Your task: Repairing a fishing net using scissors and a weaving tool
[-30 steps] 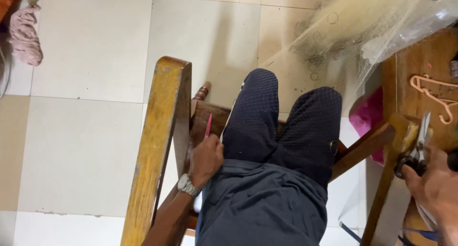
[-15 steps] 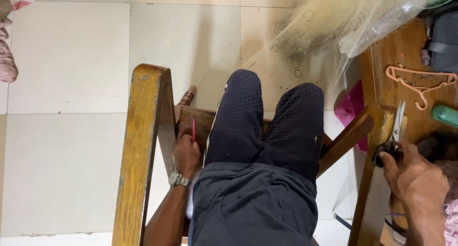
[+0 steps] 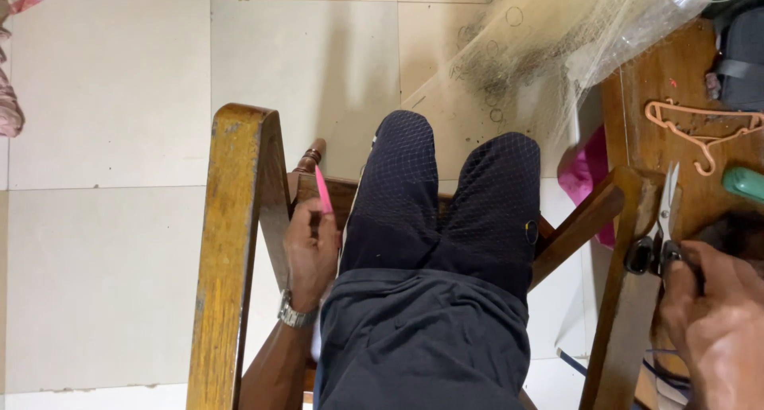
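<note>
**A:** Which step does this look like?

**B:** A pause for picking up a tool, I'd judge. The right hand (image 3: 716, 322) is at the scissors (image 3: 656, 235), which lie on the wooden counter (image 3: 676, 84) with blades pointing away from the person. The fingers curl over the black handles, touching them, but I can't tell if they are through the loops or have the tool lifted.

**A:** And the other hand?

**B:** The left hand (image 3: 310, 247) is closed around a thin pink needle-like tool (image 3: 322, 189), tip up, beside the chair arm (image 3: 235, 243). Fine netting (image 3: 549, 52) drapes over the knees and spills onto the floor.

**A:** What does the next move call for?

**B:** Probably a firm hold on the handles, and care not to snag the mesh.
</note>
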